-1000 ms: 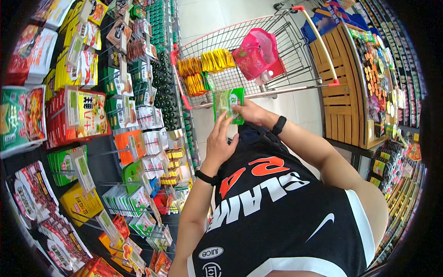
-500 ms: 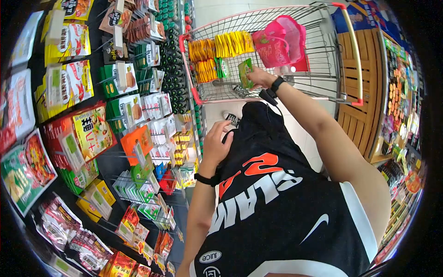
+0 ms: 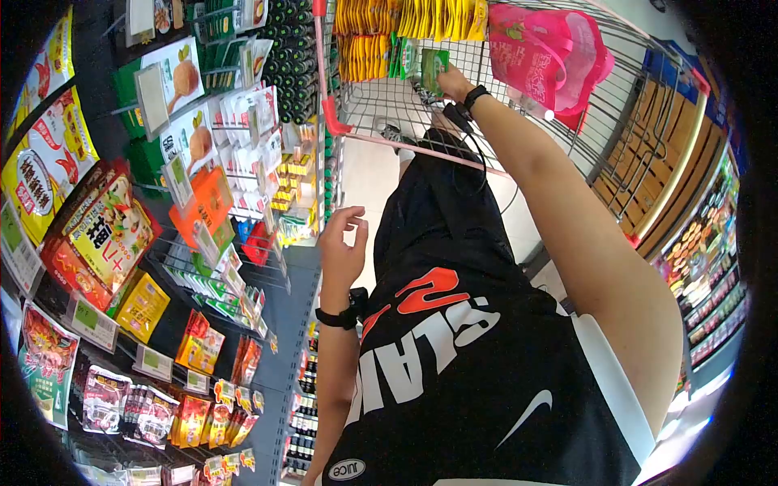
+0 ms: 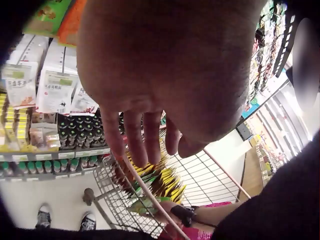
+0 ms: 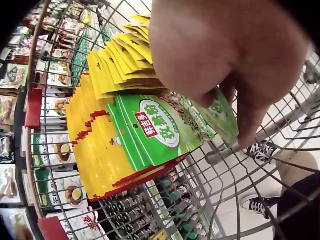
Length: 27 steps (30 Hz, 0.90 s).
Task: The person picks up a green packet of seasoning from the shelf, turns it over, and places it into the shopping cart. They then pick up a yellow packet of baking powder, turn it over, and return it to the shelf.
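**A:** State the condition of the right grip (image 5: 225, 50).
**B:** Clamped. The thumb and fingers pinch one end of a green packet (image 5: 223, 120).

**A:** Specify the position of the held packet.
**B:** Inside the wire shopping cart (image 3: 332, 119), above the basket floor, just beside a group of green packets (image 5: 155, 132). Whether the held packet touches that group cannot be told.

**A:** List the adjacent contents.
**B:** Yellow packets (image 3: 442, 19) stand in close rows near the front corner, with the green group set against them. A pink bag (image 3: 551, 61) occupies the opposite side of the right grip.

**A:** Now the left grip (image 3: 344, 247).
**B:** Apart. The fingers are loosely bent, with a gap between them and the thumb. It hangs outside the cart, well apart from the held packet.

**A:** Surroundings?
**B:** Hanging packets (image 3: 101, 239) fill a display rack along the left. A slatted wooden stand (image 3: 677, 105) is beyond the cart handle (image 3: 679, 174), at the right.
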{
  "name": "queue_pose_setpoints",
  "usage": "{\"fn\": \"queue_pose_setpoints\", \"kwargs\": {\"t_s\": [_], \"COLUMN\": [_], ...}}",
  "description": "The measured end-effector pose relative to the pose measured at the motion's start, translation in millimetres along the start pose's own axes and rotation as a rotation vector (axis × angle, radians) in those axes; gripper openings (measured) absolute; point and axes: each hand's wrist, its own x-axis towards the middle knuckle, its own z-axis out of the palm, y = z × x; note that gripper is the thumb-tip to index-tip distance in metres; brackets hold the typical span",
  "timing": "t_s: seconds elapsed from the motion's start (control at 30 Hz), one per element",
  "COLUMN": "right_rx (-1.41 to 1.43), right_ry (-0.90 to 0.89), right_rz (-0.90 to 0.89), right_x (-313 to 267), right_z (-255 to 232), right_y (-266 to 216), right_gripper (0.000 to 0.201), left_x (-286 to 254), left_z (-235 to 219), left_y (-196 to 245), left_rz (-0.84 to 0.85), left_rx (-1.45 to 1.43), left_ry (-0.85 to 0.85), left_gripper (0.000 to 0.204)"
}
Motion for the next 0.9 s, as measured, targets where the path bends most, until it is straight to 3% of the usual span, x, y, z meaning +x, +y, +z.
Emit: {"fn": "queue_pose_setpoints", "kwargs": {"t_s": [0.07, 0.17, 0.27, 0.37, 0.53, 0.67, 0.77, 0.83, 0.9], "right_rx": [-0.032, 0.055, 0.127, 0.085, -0.024, -0.141, -0.084, -0.337, -0.307], "right_ry": [0.005, -0.025, -0.085, -0.104, -0.209, -0.19, -0.333, -0.208, -0.188], "right_rz": [-0.082, -0.016, -0.115, 0.012, -0.052, -0.077, -0.035, -0.174, -0.194], "right_x": [17, 34, 68, 38, 11, 16, 2, 23, 33], "right_z": [0, -4, -6, -3, 3, 9, 10, 19, 25], "right_y": [6, 13, 34, -1, -25, -23, -39, -20, -15], "right_gripper": [0.04, 0.043, 0.059, 0.052, 0.089, 0.093, 0.096, 0.092, 0.09], "left_x": [-2, 0, 2, 6, 13, 19, 21, 23, 23], "left_z": [11, 26, 33, 32, 25, 23, 25, 29, 31], "left_y": [6, 18, 23, 23, 18, 19, 19, 20, 24], "left_rz": [-0.033, 0.005, -0.009, -0.022, -0.044, -0.049, -0.045, -0.031, -0.018], "left_rx": [0.014, -0.016, -0.033, -0.032, 0.006, 0.017, 0.025, 0.026, 0.027], "left_ry": [-0.034, -0.102, -0.116, -0.096, -0.067, -0.063, -0.073, -0.085, -0.097], "left_gripper": [0.019, 0.022, 0.022, 0.022, 0.021, 0.021, 0.021, 0.021, 0.021]}}
